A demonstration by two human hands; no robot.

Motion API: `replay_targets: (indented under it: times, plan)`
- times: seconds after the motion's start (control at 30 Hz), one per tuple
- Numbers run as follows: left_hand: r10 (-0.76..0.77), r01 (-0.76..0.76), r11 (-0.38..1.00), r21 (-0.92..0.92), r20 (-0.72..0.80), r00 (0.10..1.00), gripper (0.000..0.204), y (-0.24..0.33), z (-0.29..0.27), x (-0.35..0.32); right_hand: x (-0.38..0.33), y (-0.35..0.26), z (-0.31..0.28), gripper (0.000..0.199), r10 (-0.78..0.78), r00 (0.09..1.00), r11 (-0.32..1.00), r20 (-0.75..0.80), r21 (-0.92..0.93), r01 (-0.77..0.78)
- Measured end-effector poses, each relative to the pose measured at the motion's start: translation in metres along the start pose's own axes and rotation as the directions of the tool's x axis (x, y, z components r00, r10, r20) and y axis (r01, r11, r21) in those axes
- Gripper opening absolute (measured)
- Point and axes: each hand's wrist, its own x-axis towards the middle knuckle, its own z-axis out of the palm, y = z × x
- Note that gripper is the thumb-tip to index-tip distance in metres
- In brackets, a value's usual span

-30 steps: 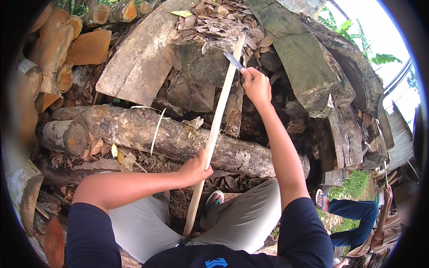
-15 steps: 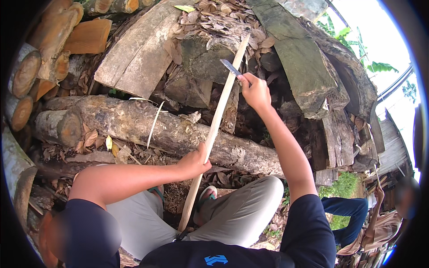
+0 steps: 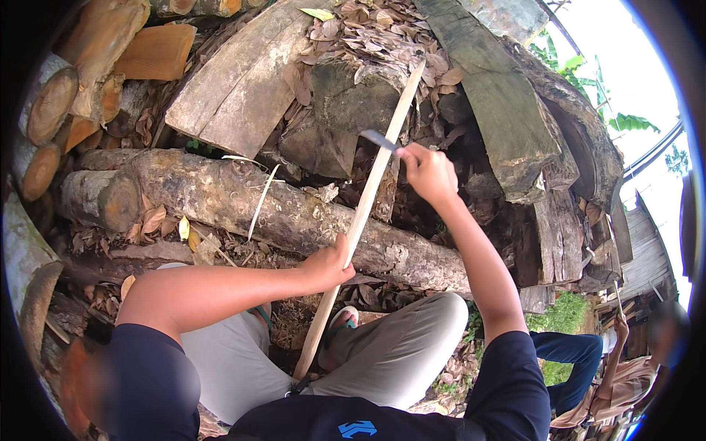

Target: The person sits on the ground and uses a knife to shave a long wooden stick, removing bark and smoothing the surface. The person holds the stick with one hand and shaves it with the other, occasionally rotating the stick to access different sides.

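Note:
A long pale wooden stick [image 3: 373, 185] slants from between my legs up and away to the right. My left hand [image 3: 328, 266] is closed around it at its lower middle, fingers wrapped over the wood. In my right hand [image 3: 430, 173] is a knife [image 3: 379, 140]; its handle is mostly hidden in the fist. The dark blade lies across the upper part of the stick, pointing left and slightly blurred. The stick's far tip rises over dry leaves.
A bark-covered log [image 3: 220, 192] lies across in front of my feet, with a thin peeled strip [image 3: 263, 202] on it. Heavy timber slabs [image 3: 232, 81] and dry leaves [image 3: 368, 44] rise beyond. Cut logs [image 3: 53, 106] are stacked at left. Another person [image 3: 614, 367] sits at lower right holding a thin stick.
My right hand has drawn the knife down along the stick toward me. The left hand keeps its hold, and the whole view has shifted slightly.

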Motion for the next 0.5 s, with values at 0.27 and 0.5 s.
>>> replay_targets:
  times: [0.27, 0.5]
  plan:
    - [-0.028, 0.027, 0.999, 0.034, 0.027, 0.999, 0.048, 0.001, 0.0, -0.003, -0.028, -0.002, 0.008, 0.022, -0.222, 0.966, 0.975, 0.133, 0.06, 0.216]
    - [-0.025, 0.023, 0.999, 0.043, 0.03, 0.999, 0.049, -0.003, -0.001, -0.002, -0.056, 0.004, 0.046, 0.025, -0.132, 0.971, 0.978, -0.201, 0.135, 0.161]
